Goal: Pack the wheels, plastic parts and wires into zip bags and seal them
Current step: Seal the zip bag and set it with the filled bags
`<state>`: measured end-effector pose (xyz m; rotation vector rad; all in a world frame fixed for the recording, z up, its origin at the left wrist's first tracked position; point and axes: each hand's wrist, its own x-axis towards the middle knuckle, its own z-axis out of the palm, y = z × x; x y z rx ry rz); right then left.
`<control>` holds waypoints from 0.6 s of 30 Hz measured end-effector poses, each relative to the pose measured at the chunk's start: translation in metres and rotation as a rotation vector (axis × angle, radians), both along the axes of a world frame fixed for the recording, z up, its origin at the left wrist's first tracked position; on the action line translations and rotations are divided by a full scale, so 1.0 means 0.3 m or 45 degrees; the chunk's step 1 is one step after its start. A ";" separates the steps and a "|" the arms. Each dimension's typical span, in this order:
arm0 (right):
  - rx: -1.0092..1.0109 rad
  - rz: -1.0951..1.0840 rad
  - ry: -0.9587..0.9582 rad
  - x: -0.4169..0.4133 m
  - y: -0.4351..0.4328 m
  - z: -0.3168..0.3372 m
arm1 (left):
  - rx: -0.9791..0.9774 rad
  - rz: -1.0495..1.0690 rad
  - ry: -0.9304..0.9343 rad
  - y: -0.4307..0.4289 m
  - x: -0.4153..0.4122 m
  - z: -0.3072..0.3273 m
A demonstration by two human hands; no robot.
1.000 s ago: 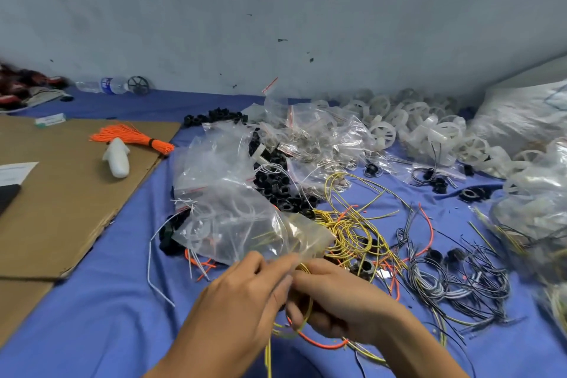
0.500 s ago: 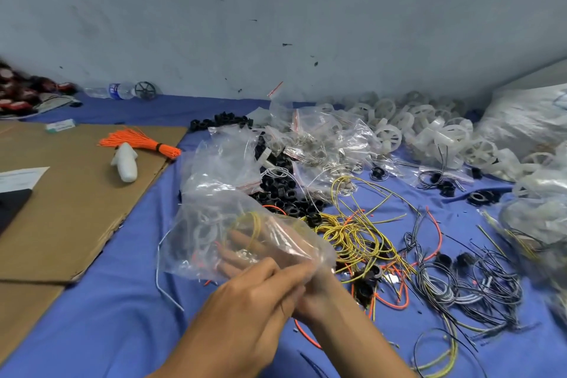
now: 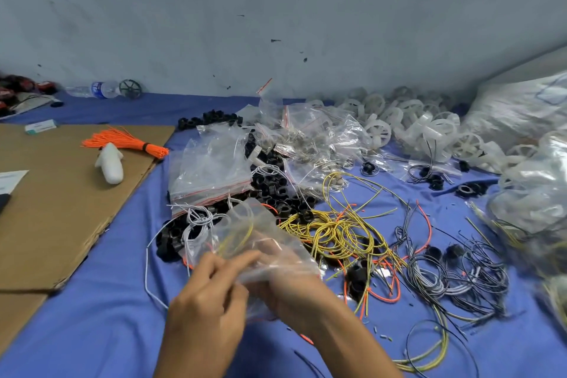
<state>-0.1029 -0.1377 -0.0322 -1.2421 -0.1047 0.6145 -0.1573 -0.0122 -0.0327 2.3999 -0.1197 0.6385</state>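
A clear zip bag (image 3: 245,233) with yellow wire inside hangs just above the blue cloth in front of me. My left hand (image 3: 208,301) pinches its near edge. My right hand (image 3: 291,288) is pushed into the bag's mouth, its fingers showing blurred through the plastic. Loose yellow wires (image 3: 334,230) lie tangled right behind the bag. Black and grey wires (image 3: 454,270) are coiled at the right. White wheels (image 3: 414,129) are heaped at the back right, black plastic parts (image 3: 276,190) in the middle.
Empty zip bags (image 3: 211,172) and filled ones (image 3: 310,132) are piled behind the wires. Brown cardboard (image 3: 61,193) at the left carries an orange wire bundle (image 3: 122,141) and a white part (image 3: 110,163). Big plastic sacks (image 3: 527,193) crowd the right edge.
My right hand carried the yellow wire into the bag and now sits deeper in its mouth. The bag has shifted right and crumpled around the hand. My left hand keeps pinching the edge.
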 end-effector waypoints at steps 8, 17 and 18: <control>-0.833 -0.004 -0.524 -0.141 -0.318 -0.101 | -0.378 -0.021 0.127 0.008 0.068 -0.036; -1.301 -0.570 -0.697 -0.105 -0.624 -0.122 | -0.291 -0.065 0.007 -0.037 0.043 -0.091; -1.446 -0.690 -0.736 -0.086 -0.657 -0.129 | -0.310 0.015 -0.041 -0.038 0.037 -0.104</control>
